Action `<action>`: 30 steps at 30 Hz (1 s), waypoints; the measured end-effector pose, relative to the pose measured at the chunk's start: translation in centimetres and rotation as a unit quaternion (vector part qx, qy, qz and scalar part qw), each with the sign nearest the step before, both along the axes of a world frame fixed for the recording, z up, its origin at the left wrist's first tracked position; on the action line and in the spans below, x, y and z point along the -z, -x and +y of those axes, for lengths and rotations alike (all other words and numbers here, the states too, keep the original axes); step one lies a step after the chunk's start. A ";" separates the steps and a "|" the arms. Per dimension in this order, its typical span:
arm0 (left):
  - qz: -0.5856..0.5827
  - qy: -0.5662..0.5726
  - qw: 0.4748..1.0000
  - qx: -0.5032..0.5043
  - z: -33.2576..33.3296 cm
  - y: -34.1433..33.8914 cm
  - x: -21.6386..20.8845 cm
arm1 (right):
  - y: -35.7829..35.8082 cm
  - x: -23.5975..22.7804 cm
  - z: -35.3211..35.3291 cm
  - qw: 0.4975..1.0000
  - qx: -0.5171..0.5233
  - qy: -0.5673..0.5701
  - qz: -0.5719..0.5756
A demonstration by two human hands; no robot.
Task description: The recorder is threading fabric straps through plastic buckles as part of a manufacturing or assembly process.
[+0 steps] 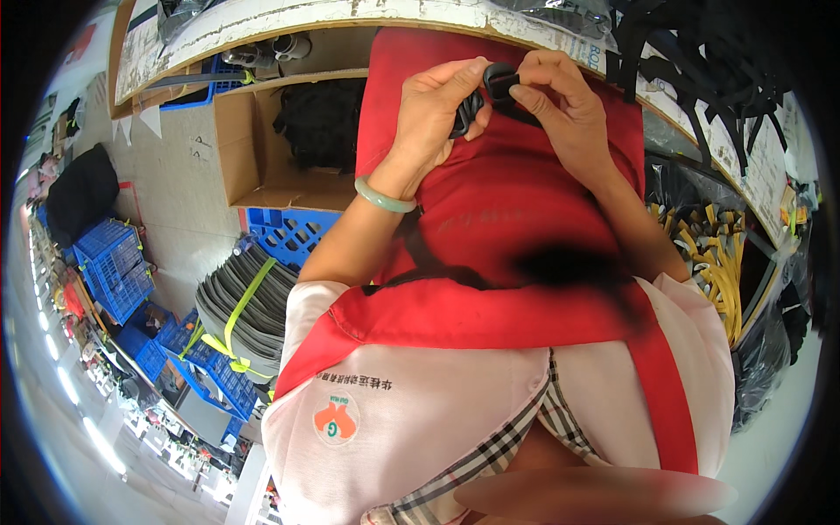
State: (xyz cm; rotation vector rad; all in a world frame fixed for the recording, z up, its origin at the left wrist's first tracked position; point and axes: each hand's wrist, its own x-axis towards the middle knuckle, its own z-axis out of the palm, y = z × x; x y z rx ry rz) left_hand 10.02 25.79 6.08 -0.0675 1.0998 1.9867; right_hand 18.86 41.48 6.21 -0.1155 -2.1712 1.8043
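Above the red apron [499, 197] on my lap, both hands are raised close together. My left hand [435, 109] is closed around a small bundle of black, ring-like pieces [467, 116], and its thumb and forefinger reach toward a black looped strap piece [500, 80]. Fingers of my right hand [564, 105] are bent in a pinch on the right side of that looped piece. A dark strip trails below it, against the apron. Whether the piece is webbing or plastic, I cannot tell.
A worn white table edge [350, 16] runs beyond my hands, with black straps [700, 79] hanging at its right. An open cardboard box [249, 144] holds black material. Blue crates [112, 254], a tied stack of grey sheets [241, 297] and yellow strips [717, 262] stand around me.
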 end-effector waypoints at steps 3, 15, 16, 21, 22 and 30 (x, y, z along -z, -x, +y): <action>0.041 0.007 0.999 -0.003 -0.2 -0.5 0.2 | 0.5 0.0 0.1 1.000 0.013 -0.009 -0.006; 0.188 0.107 0.976 -0.034 0.0 -0.5 0.0 | -0.6 -2.8 0.1 0.973 -0.013 0.153 -0.173; 0.214 0.113 0.970 -0.016 -0.1 -0.7 0.0 | -0.6 -2.6 0.2 0.970 -0.015 0.153 -0.188; 0.289 0.093 0.952 -0.024 -0.3 -0.7 0.0 | 0.5 -2.4 -0.6 0.958 0.019 0.228 -0.175; 0.280 0.090 0.956 -0.012 -0.7 -0.4 0.0 | 0.8 -2.4 -0.6 0.943 0.030 0.263 -0.200; 0.244 0.123 0.952 0.141 -8.6 1.6 -4.3 | 1.9 0.8 0.4 0.907 -0.131 0.300 -0.264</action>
